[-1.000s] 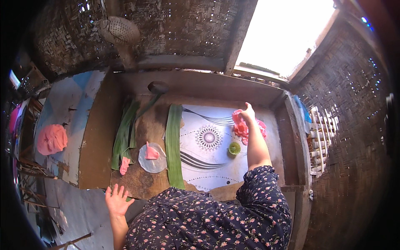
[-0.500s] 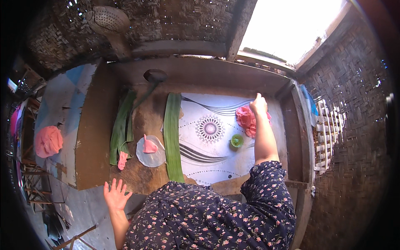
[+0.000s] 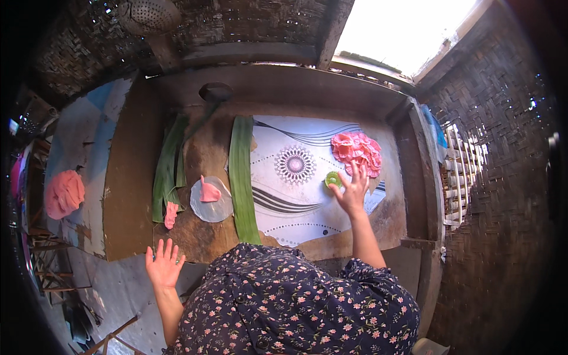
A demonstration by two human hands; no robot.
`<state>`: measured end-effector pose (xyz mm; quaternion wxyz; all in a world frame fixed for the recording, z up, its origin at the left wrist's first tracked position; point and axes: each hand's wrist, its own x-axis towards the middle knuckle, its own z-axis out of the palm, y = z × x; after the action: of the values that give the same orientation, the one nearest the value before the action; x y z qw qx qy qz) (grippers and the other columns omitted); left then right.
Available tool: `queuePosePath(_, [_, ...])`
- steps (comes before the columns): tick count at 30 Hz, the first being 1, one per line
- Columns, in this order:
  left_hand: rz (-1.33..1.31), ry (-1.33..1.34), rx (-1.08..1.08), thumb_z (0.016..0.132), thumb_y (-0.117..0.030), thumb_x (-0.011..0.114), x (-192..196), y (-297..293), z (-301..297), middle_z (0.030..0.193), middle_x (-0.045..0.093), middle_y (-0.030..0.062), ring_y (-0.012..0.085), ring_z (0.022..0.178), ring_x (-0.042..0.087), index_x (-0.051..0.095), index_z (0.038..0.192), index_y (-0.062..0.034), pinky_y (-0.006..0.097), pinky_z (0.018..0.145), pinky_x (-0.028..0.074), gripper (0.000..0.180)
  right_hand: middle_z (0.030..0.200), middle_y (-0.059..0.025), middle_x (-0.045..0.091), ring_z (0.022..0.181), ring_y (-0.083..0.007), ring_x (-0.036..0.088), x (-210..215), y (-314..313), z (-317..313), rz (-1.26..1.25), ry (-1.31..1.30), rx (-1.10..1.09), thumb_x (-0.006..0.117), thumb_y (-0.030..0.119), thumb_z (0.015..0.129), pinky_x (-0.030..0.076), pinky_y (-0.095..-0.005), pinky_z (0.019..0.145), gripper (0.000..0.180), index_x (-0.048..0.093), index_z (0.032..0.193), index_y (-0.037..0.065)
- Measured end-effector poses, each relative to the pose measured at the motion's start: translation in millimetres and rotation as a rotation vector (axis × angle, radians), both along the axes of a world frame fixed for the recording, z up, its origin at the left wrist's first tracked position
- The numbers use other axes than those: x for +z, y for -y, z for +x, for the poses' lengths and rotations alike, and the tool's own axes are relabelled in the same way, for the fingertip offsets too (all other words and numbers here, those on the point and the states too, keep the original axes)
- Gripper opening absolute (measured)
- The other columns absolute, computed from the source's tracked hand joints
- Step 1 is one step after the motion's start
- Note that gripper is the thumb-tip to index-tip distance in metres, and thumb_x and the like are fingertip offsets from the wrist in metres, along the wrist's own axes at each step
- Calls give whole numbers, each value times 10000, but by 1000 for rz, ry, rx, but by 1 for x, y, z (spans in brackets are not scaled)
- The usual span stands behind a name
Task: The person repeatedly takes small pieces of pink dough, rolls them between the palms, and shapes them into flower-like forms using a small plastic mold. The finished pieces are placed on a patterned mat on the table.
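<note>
My right hand (image 3: 353, 192) reaches over the white patterned sheet (image 3: 284, 216), its fingers apart and holding nothing I can see. Its fingertips meet the near edge of a pile of thin, ruffled pink pieces (image 3: 358, 151), while the thumb lies beside a small green cup (image 3: 332, 179). Whether the thumb touches the cup, I cannot tell. My left hand (image 3: 164, 266) is raised off the table's near left corner, palm up, fingers spread, with nothing in it. Nearby, a soft pink dough-like piece (image 3: 209, 190) rests on a round, clear plastic sheet (image 3: 212, 212).
A long green leaf strip (image 3: 241, 177) lies along the sheet's left edge. More folded leaves (image 3: 168, 168) sit farther left, with a small pink piece (image 3: 171, 215) at their near end. A larger pink lump (image 3: 65, 194) is on the raised box. A dark ladle (image 3: 215, 92) leans at the back.
My right hand has come back from the far side of the pink pile to its near edge, beside the green cup, and its fingers have opened. My left hand stays spread.
</note>
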<state>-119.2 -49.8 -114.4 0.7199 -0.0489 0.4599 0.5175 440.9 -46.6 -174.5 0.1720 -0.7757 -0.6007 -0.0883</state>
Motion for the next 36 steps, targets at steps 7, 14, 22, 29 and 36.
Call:
queuePosePath(7, [49, -6, -69, 865, -516, 450, 1, -6, 9, 1317, 442, 30, 220, 1229, 328, 409, 1300, -172, 492, 1054, 150, 557, 1511, -88, 104, 1371, -381, 28, -9, 12, -25, -279, 22, -56, 644, 574, 700, 86, -616, 1044, 670, 575, 1213, 149])
queuePosePath(14, [169, 117, -115, 866, -532, 434, 10, -5, 11, 1315, 453, 22, 205, 1231, 329, 425, 1281, -181, 490, 1042, 172, 544, 1492, -127, 135, 1359, -410, 46, 17, 10, -31, -359, -83, -163, 668, 554, 698, 106, -625, 1038, 625, 608, 1168, 145])
queuePosePath(22, [539, 253, -170, 864, -601, 365, 71, -77, 142, 1504, 153, 79, 243, 1391, 80, 165, 1443, -159, 532, 1088, 34, 755, 1469, -216, 170, 1358, -435, 89, 122, -24, -188, 114, -556, 855, 628, 549, 752, 123, -554, 1071, 683, 471, 1311, 190])
queuePosePath(29, [647, 316, -185, 871, -643, 265, 127, -81, 164, 1528, -43, 58, 227, 1398, -104, 25, 1460, -214, 505, 1085, -65, 768, 1495, -71, 182, 1368, -421, 18, 196, -21, -239, 19, 115, 944, 640, 650, 597, -1, -617, 1056, 766, 514, 1270, 306])
queuePosePath(36, [1891, -3, 190, 909, -581, 309, 135, -60, 212, 1524, -81, 32, 191, 1402, 48, -21, 1458, -162, 437, 1120, 33, 766, 1487, -229, 66, 1371, -427, 20, 195, -40, -286, 267, -422, 1119, 413, 632, 841, 64, -537, 1084, 846, 214, 1424, 52])
